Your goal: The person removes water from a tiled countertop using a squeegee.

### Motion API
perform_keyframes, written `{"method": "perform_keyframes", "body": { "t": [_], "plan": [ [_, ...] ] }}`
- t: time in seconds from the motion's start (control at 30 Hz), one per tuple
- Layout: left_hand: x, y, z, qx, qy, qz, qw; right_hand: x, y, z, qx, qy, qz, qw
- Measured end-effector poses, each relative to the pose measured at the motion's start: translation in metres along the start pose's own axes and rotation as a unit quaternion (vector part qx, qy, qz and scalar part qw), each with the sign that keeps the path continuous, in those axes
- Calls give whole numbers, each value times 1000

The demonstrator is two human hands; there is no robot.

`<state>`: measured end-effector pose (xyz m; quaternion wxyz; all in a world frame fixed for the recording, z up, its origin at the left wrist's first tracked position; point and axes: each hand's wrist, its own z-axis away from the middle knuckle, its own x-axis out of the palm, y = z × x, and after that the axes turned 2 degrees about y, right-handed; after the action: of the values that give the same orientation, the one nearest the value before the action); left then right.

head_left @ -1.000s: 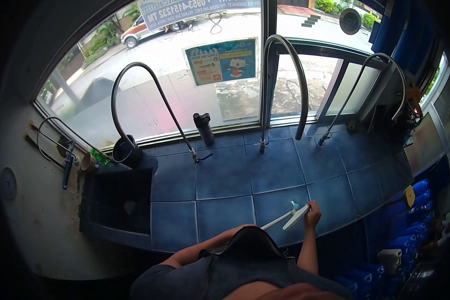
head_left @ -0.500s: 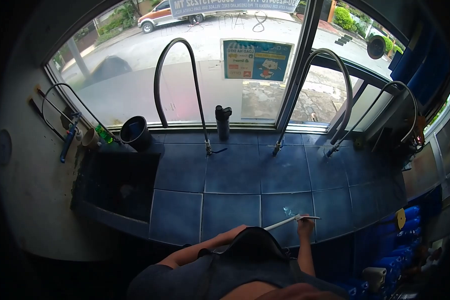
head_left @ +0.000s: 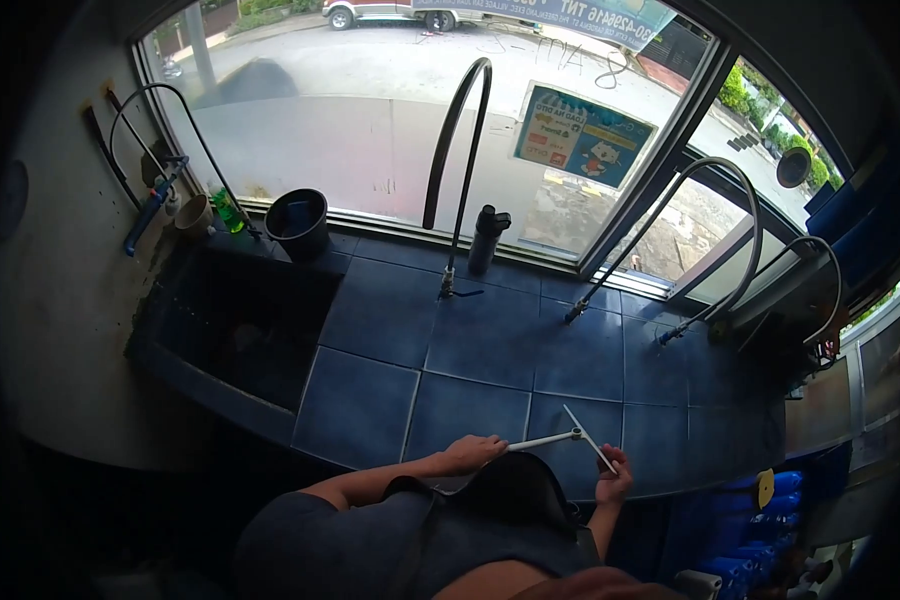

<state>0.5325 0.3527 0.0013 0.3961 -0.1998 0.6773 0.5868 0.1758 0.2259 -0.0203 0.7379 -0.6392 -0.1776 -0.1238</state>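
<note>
A white T-shaped squeegee is held low over the blue tiled counter. My left hand is closed round the end of its handle. At the near end of the crossbar, my right hand has its fingers pinched on the blade. The crossbar lies at a slant to the handle, its far end pointing toward the window. Part of the view below is covered by my dark clothing and a black curved shape at my chest.
A dark basin is sunk into the counter's left end, with a black bucket behind it. A dark bottle and several curved hose taps stand along the window. Blue containers sit at lower right.
My head view has turned, so the counter appears tilted. The squeegee's crossbar has swung from nearly level to a steep slant. My left hand now shows clearly on the handle.
</note>
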Motion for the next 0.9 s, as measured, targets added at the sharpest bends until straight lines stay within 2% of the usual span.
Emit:
{"method": "perform_keyframes", "body": {
  "t": [0.07, 0.13, 0.2, 0.23, 0.27, 0.3, 0.43, 0.5, 0.53, 0.6, 0.63, 0.7, 0.9],
  "plan": [
    [11, -8, -8, 22, 17, -23, 999, 12, -12, 11, 70, 7, -167, 983],
    [26, -21, -22, 45, 34, -47, 997, 14, -11, 20, 100, 24, -158, 982],
    [33, -28, -36, 54, 1, -82, 995, 1, 7, 26, 143, 43, 43, 988],
    [34, -29, -40, 56, 1, -82, 995, -4, 15, 27, 143, 43, 44, 988],
    [31, -27, -43, 10, -41, -83, 996, -7, 22, 29, 182, 57, 238, 952],
    [30, -27, -46, -35, -83, -83, 992, -18, 32, 30, 214, 70, 422, 878],
    [30, -42, -54, -47, -95, -74, 992, -26, 65, 45, 142, 76, 475, 865],
    [31, -52, -54, -36, -74, -94, 992, -20, 63, 57, 18, 81, 668, 739],
    [30, -57, -53, -39, -74, -97, 992, -19, 65, 59, 17, 78, 665, 742],
    [27, -69, -47, -68, -17, -82, 994, -17, 69, 60, 4, 170, 638, 751],
    [18, -74, -41, -74, -21, -85, 993, -6, 64, 61, 9, 166, 634, 755],
    [-4, -86, -29, -150, -49, -65, 985, 14, 53, 60, 23, 202, 639, 742],
    [-143, -183, 69, -314, -79, -49, 945, 36, 57, 42, 18, 153, 674, 723]
  ]
}}
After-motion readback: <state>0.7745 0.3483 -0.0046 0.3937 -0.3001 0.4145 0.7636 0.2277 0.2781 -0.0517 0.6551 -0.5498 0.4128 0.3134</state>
